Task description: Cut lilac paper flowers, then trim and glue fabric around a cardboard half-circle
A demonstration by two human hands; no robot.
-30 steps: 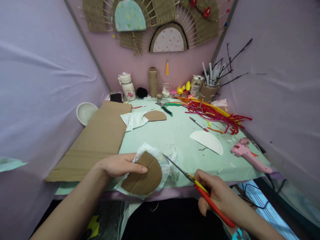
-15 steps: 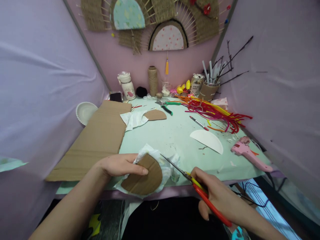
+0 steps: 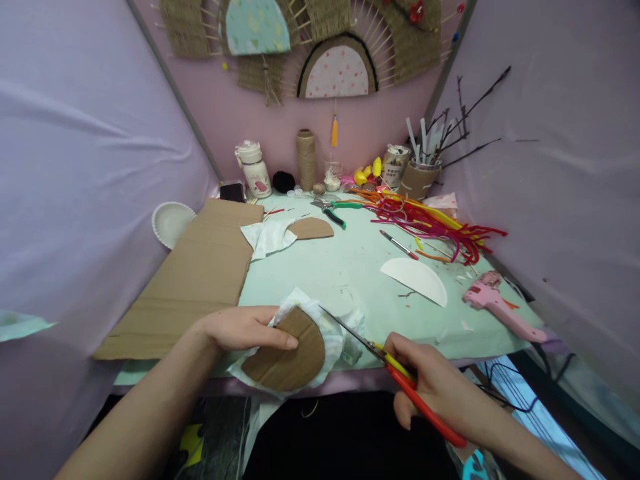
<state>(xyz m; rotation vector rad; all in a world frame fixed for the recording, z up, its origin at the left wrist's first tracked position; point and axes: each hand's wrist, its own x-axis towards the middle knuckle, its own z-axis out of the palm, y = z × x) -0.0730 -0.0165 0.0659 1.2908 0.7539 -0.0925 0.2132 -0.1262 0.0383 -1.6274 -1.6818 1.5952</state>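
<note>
My left hand [image 3: 255, 331] grips a half-round piece of cardboard [image 3: 290, 357] against pale printed fabric [image 3: 333, 347], thumb on top of the cardboard. The fabric sticks out as a margin round the curved edge, with a loose flap on the right. In my right hand [image 3: 425, 380] is a pair of scissors [image 3: 385, 360] with red and yellow handles. The blades point up and left, their tip at the upper right of the fabric margin. They look closed or nearly so.
A large cardboard sheet [image 3: 190, 280] covers the table's left side. Behind lie a cardboard half-disc [image 3: 313, 228], a fabric scrap [image 3: 267, 239] and pliers [image 3: 335, 217]. To the right are a white paper half-disc [image 3: 415, 279], a marker [image 3: 399, 245], pipe cleaners [image 3: 430, 223] and a pink glue gun [image 3: 500, 307].
My right thumb has shifted slightly left and the scissors' handles have risen a little. My left hand keeps its hold on the cardboard and fabric. The view has tilted very slightly.
</note>
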